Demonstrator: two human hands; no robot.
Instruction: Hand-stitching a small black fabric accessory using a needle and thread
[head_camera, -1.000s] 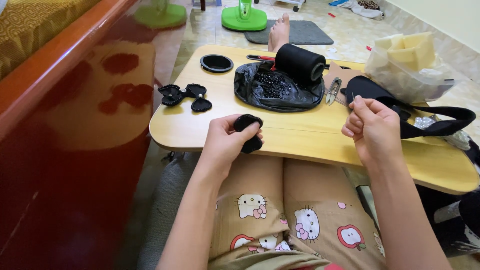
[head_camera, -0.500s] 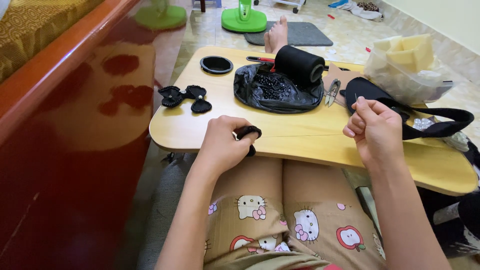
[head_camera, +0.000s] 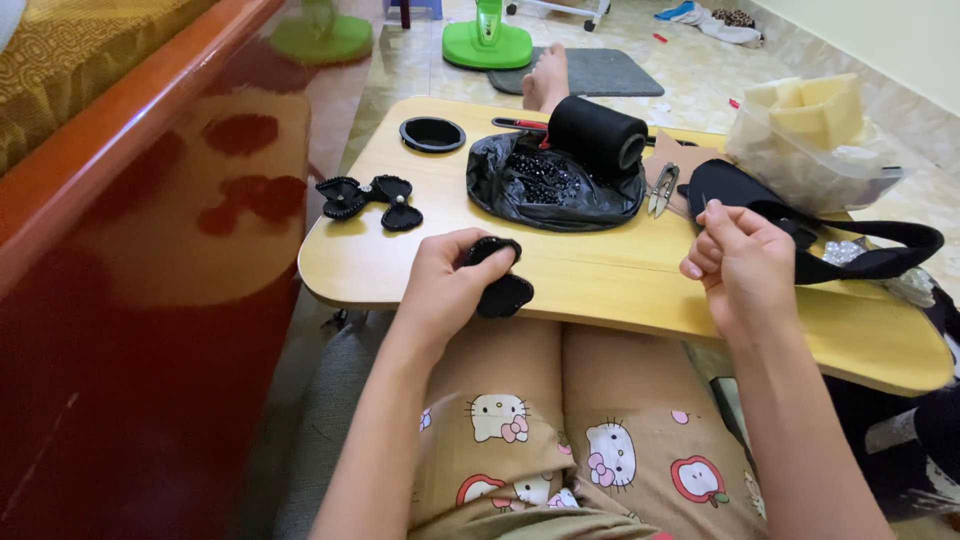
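hands work over the near edge of a low wooden lap table (head_camera: 620, 285). left hand (head_camera: 445, 290) is curled around a black fabric bow piece (head_camera: 500, 285), thumb and fingers clamped on its upper lobe while the lower lobe hangs out past the knuckles, at the table's front rim above the lap. right hand (head_camera: 740, 265) is raised a little to the side of it, well apart, fingertips pinched together with the other fingers folded in; whether anything thin sits in that pinch cannot be told.

beyond the gap between the hands lies an open black plastic bag (head_camera: 555, 190), its mouth spread flat, holding a heap of small shiny black beads (head_camera: 540, 175). a black spool of thread (head_camera: 597, 135) rests on the bag's far rim. just beyond the right hand are small metal snips (head_camera: 662, 188) and a black strap bag (head_camera: 800, 215). farther out on that side, a clear plastic bag (head_camera: 815, 160) holds pale yellow foam blocks (head_camera: 815, 105).

beyond the left hand and off to its outer side lies a finished black bow (head_camera: 370, 198) with beaded edges, and past that a round black lid (head_camera: 432, 133), shallow, with nothing visible inside.
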